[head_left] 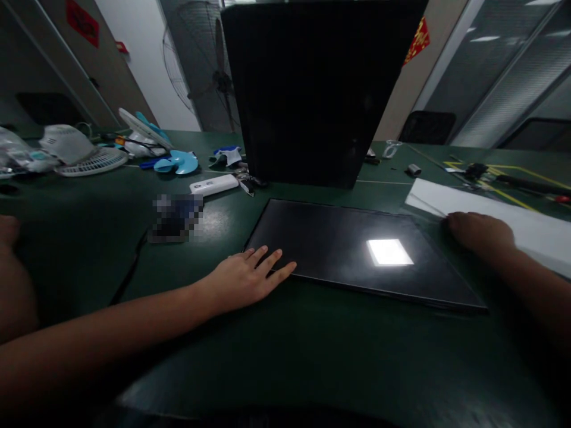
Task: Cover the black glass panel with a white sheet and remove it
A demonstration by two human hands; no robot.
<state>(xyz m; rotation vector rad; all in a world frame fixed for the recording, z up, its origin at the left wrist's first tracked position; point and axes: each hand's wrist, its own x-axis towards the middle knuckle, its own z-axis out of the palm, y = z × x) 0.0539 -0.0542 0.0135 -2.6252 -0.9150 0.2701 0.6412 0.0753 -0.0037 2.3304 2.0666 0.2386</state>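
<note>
A flat black panel (357, 249) lies on the dark green table (312, 356) in front of me, with a bright light reflection on it. My left hand (247, 276) lies flat with fingers stretched out on the panel's near left corner, holding nothing. My right hand (479, 230) rests at the panel's far right corner, next to a white sheet (491, 214); its fingers curl under and I cannot see whether they grip anything. A tall black box-like case (316, 89) stands upright just behind the panel.
A white stick-shaped device (214, 184) and small tools lie left of the case. Fan parts, a white grille (91, 161) and blue blades (178, 161), sit at the far left. Tools and yellow tape lines are at far right. Another person's arm (13, 267) shows at the left edge.
</note>
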